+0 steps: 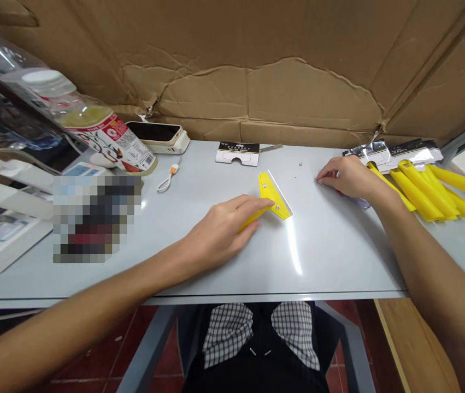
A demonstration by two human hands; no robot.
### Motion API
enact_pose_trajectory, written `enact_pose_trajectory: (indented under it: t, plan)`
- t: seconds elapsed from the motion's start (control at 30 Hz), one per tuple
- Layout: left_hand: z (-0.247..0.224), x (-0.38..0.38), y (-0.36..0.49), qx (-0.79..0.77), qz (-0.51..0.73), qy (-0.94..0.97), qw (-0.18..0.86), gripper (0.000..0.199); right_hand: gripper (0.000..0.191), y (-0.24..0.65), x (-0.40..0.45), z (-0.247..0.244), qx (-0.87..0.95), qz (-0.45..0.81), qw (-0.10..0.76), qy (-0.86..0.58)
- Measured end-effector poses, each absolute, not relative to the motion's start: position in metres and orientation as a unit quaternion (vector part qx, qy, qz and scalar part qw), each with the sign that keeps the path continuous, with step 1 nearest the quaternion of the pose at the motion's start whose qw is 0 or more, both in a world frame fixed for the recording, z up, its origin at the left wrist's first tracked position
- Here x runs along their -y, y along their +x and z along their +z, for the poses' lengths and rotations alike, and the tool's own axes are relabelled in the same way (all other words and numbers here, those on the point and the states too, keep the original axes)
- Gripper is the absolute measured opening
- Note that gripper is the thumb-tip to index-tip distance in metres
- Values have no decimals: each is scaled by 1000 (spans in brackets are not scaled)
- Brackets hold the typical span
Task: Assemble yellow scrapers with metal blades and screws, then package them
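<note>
A yellow scraper with a wide head, a pale blade edge and two screws is held in my left hand. My fingers wrap its handle, and the index finger lies along it toward the head. To the right, my right hand rests low over the table with its fingers drawn together; whatever they pinch is hidden. Under that palm lies a tool with a clear and red handle, mostly covered. A few tiny metal bits, perhaps screws, lie between the hands toward the back.
Several yellow scraper handles lie at the right by black-and-white packaging cards. Another card lies at the back, before a cardboard wall. A drink bottle, a phone and a small strap are at the left.
</note>
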State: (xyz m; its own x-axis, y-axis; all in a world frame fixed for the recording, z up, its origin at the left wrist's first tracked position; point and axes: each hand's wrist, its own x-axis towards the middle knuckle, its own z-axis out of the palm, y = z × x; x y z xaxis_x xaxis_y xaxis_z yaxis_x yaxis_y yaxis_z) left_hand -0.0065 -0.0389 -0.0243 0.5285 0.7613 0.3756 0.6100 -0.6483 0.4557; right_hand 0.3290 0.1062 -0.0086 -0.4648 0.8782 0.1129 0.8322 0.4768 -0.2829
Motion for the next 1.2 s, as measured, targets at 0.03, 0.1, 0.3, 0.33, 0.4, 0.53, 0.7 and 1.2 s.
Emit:
enact_pose_trajectory:
  t: [0.03,0.1,0.3,0.33,0.4,0.53,0.7,1.2]
  plan:
    - [-25,39,-7,-400,279,863,132,43,15,327,-104,-7,849,90,124,-505]
    - [-25,38,-7,-404,276,862,132,44,13,321,-100,-2,848,87,139,-504]
    - [-28,37,-8,-411,246,866,143,45,13,310,-89,4,856,92,183,-474]
    - [-28,37,-8,-414,243,866,139,44,13,309,-88,3,859,90,186,-469]
    - [-28,38,-8,-417,245,865,130,44,12,307,-87,2,863,91,195,-457]
    - [-24,38,-7,-417,254,861,145,42,11,303,-82,2,872,94,224,-425]
    - [-12,36,-5,-410,283,805,324,35,9,289,-67,6,880,125,280,-363]
    - [-27,21,2,-315,328,426,782,57,4,253,-35,-6,837,263,404,-259]
